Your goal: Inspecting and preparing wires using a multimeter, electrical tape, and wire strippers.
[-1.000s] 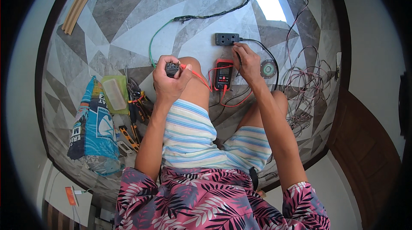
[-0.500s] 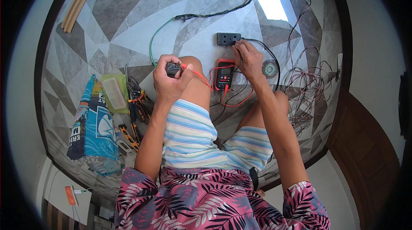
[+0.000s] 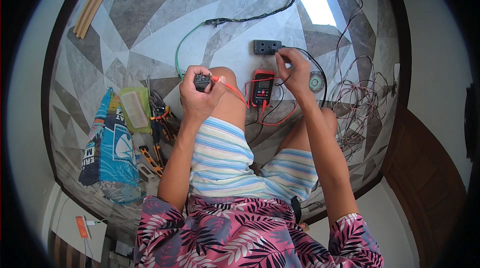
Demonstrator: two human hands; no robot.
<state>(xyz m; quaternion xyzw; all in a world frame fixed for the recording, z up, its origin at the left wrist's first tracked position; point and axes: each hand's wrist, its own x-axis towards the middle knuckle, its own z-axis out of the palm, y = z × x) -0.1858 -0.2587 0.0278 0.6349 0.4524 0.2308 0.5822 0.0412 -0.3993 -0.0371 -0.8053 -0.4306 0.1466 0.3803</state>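
My left hand (image 3: 197, 95), above my left knee, is closed around a small black electrical connector (image 3: 202, 83). A red test probe (image 3: 218, 79) is pinched against the connector's side by the same hand. A green wire (image 3: 177, 53) runs to this hand from a black taped cable (image 3: 235, 18). My right hand (image 3: 295, 70) is closed in a pinch at the near right corner of a black socket block (image 3: 266, 47). A black lead runs up into it, and the black test probe it holds is mostly hidden by the fingers. Between my knees lies a red and black multimeter (image 3: 262, 88).
Tangled thin wires (image 3: 357, 98) spread on the floor at the right, beside a round green-centred disc (image 3: 316, 82). To the left lie a blue plastic bag (image 3: 117, 148), a clear box (image 3: 133, 109) and several hand tools (image 3: 159, 128). Wooden strips (image 3: 97, 3) lie at the far left.
My right hand has shifted slightly right and nearer to me, its fingers moving off the socket block's corner. The left hand keeps its hold with hardly any movement.
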